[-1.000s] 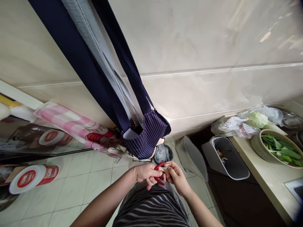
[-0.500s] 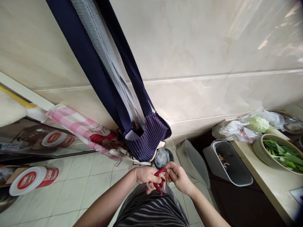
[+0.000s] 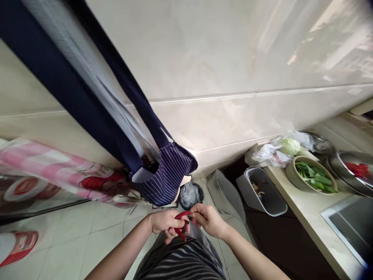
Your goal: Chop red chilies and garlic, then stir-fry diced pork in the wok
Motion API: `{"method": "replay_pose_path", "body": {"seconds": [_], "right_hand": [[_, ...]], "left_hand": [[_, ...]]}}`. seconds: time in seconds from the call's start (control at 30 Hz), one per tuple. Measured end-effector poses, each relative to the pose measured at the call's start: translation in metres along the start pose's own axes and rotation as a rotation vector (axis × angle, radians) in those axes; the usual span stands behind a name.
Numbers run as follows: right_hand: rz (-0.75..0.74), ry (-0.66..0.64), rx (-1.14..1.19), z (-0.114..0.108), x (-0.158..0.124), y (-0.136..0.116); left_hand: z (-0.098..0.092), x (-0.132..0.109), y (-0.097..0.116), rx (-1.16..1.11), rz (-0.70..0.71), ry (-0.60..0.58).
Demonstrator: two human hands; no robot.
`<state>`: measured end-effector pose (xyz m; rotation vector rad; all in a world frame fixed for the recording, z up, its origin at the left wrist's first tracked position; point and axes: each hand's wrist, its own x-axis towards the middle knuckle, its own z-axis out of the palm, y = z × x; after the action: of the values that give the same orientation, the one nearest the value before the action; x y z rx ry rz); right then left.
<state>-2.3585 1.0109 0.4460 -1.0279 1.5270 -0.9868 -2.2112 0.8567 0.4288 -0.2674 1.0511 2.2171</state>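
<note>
Red chilli peppers [image 3: 183, 214] are in my left hand [image 3: 164, 222], its thumb and fingers closed round them. One chilli points toward my right hand, and another red tip [image 3: 181, 234] hangs below my fingers. My right hand [image 3: 209, 220] pinches the stem end of the upper chilli between thumb and fingers. Both hands are close together in front of my striped clothing [image 3: 179, 258]. Just beyond them on the floor is a dark round bin [image 3: 190, 195] lined with clear plastic.
On the right, a grey bin [image 3: 269, 200] holding scraps hangs by the counter [image 3: 303, 202]. A bowl of green leaves [image 3: 316, 177], a steel bowl [image 3: 344, 163] with red pieces, bagged cabbage [image 3: 290, 147] and a sink [image 3: 346, 217] are there. Aprons [image 3: 166, 175] hang ahead.
The view has turned right, bringing the steel bowl with red pieces and the sink into sight. My hands stay together on the chillies; my right hand is now at the upper chilli's stem end.
</note>
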Motion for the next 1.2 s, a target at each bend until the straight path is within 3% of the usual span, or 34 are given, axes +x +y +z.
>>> {"method": "replay_pose_path", "body": {"seconds": [0.1, 0.17, 0.3, 0.4, 0.53, 0.6, 0.67, 0.73, 0.87, 0.97, 1.03, 1.13, 1.2], "right_hand": [[-0.107, 0.089, -0.212, -0.008, -0.004, -0.006], [-0.141, 0.157, -0.275, -0.013, -0.012, -0.006], [-0.117, 0.331, -0.281, -0.030, -0.043, 0.001], [-0.054, 0.435, -0.042, -0.053, -0.079, 0.011], [0.012, 0.356, 0.525, -0.101, -0.125, 0.033], [0.067, 0.465, 0.557, -0.136, -0.139, 0.054], [0.178, 0.691, 0.338, -0.176, -0.141, 0.085], [0.303, 0.874, 0.080, -0.217, -0.131, 0.119], [0.358, 0.988, -0.072, -0.275, -0.088, 0.173], [0.347, 1.006, -0.132, -0.284, -0.068, 0.184], [0.290, 0.965, -0.145, -0.276, -0.070, 0.178], [0.081, 0.741, -0.148, -0.254, -0.085, 0.163], [0.019, 0.644, -0.112, -0.239, -0.095, 0.155]], "left_hand": [[0.000, 0.010, 0.003, -0.013, -0.007, 0.047], [0.003, 0.021, 0.008, 0.000, -0.037, 0.006], [0.013, 0.065, 0.026, 0.056, -0.170, -0.275], [0.028, 0.120, 0.044, 0.056, -0.305, -0.518], [0.058, 0.206, 0.075, 0.051, -0.370, -0.634], [0.073, 0.243, 0.091, 0.066, -0.335, -0.605], [0.085, 0.272, 0.104, 0.090, -0.273, -0.518], [0.090, 0.294, 0.113, 0.157, -0.225, -0.364], [0.080, 0.322, 0.118, 0.340, -0.200, 0.031], [0.063, 0.341, 0.121, 0.446, -0.238, 0.221], [0.054, 0.354, 0.127, 0.528, -0.279, 0.258], [0.047, 0.374, 0.140, 0.666, -0.301, 0.176], [0.046, 0.387, 0.146, 0.701, -0.332, 0.082]]}}
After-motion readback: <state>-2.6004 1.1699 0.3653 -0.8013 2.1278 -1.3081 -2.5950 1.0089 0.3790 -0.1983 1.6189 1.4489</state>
